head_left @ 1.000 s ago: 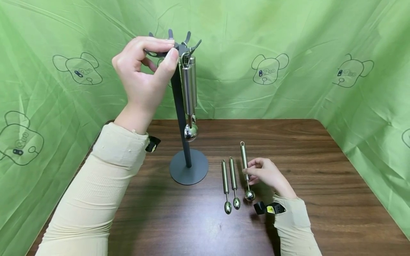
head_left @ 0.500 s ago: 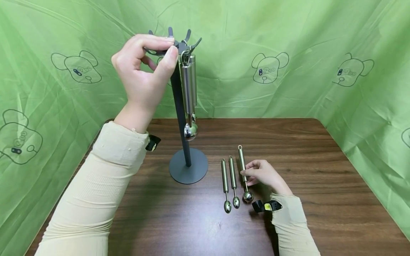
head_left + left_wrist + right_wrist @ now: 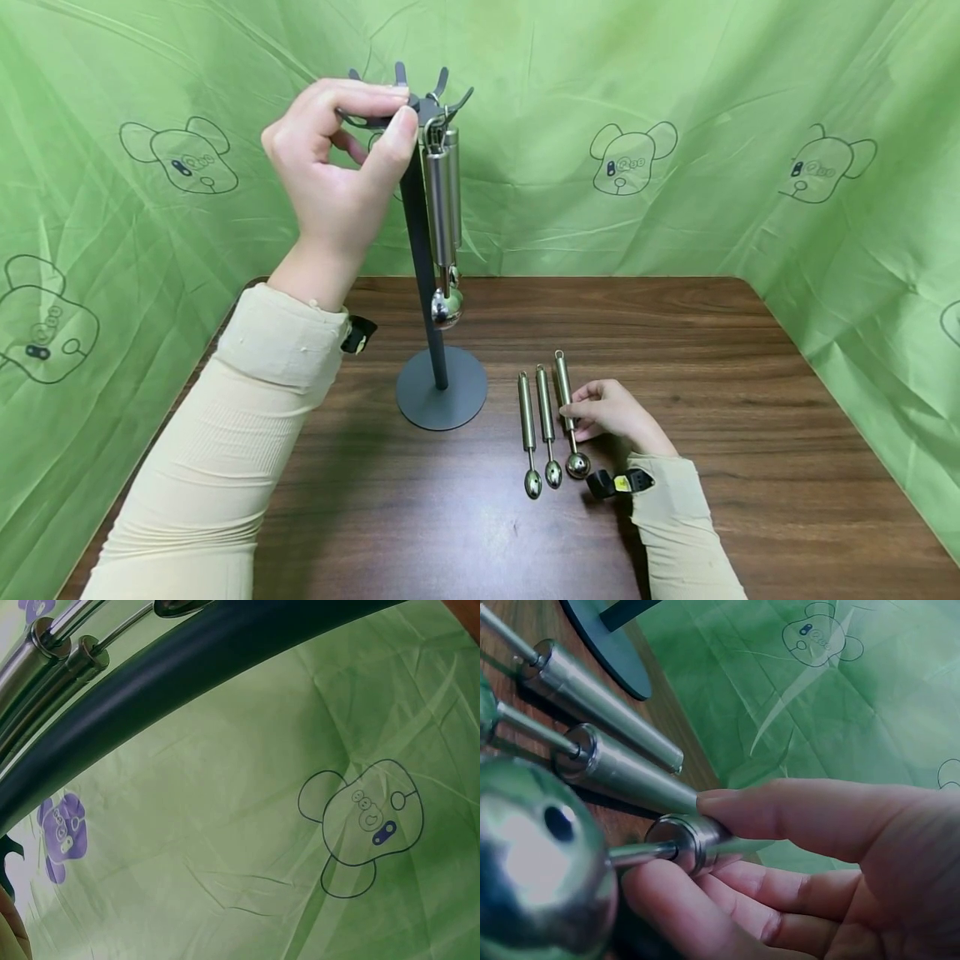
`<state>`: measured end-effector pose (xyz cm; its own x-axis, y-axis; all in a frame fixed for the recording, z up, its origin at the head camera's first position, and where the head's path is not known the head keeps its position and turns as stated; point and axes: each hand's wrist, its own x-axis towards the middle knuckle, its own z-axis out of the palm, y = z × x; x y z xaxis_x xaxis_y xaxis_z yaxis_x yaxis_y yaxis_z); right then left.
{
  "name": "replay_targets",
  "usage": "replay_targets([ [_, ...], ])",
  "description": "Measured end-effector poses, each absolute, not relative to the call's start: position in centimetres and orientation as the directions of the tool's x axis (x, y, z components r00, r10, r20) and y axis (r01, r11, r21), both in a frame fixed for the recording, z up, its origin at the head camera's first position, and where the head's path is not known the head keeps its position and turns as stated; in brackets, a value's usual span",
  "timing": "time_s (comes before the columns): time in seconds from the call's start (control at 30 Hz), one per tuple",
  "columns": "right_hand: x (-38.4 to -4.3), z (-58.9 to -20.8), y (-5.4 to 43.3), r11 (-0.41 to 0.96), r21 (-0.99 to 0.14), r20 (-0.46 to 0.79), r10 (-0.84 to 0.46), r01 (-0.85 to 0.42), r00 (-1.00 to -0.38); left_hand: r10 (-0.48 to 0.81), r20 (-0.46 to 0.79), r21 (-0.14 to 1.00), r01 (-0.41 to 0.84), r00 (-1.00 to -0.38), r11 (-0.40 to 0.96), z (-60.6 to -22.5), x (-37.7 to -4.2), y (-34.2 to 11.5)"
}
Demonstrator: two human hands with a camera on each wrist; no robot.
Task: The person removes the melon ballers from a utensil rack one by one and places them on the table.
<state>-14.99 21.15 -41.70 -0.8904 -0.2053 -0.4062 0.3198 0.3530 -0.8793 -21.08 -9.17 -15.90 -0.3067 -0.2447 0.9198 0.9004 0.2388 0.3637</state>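
My left hand (image 3: 337, 171) pinches the top of a dark grey utensil stand (image 3: 420, 242) between thumb and fingers. Metal melon ballers (image 3: 440, 208) hang by their end loops from its hooks, one in front of another. Low over the table, my right hand (image 3: 618, 415) holds a melon baller (image 3: 562, 379) by its handle, with the round scoop (image 3: 536, 862) towards me and turned hollow side down. Left of it, a second melon baller (image 3: 546, 412) and a third melon baller (image 3: 527, 417) with oval scoops lie side by side on the wood.
The stand's round base (image 3: 441, 412) rests on the brown wooden table (image 3: 750, 417), left of the lying tools. Green cloth (image 3: 540, 192) with printed bear heads encloses the back and sides. Upper hooks (image 3: 442, 81) point up and outward.
My right hand has shifted the melon baller left and slightly towards me, closer to the two lying beside it. My left hand has kept its hold on the stand's top.
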Motion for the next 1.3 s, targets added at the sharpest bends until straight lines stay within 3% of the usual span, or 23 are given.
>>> replay_targets([
  [0.53,-14.48,-41.56,20.30,0.471,-0.816,-0.432,-0.113,0.334,-0.895,-0.250,0.917,0.369,0.900,-0.312,0.231,-15.75,-21.00,-9.17],
  [0.9,-14.46,-41.55,20.44,0.463,-0.823,-0.426,-0.122,0.328,-0.897,-0.248,0.921,0.358,0.902,-0.299,0.241,-15.81,-21.03,-9.19],
  [1.3,-14.43,-41.85,20.46,0.437,-0.826,-0.446,-0.119,0.357,-0.887,-0.275,0.898,0.405,0.891,-0.345,0.204,-15.92,-20.98,-9.01],
])
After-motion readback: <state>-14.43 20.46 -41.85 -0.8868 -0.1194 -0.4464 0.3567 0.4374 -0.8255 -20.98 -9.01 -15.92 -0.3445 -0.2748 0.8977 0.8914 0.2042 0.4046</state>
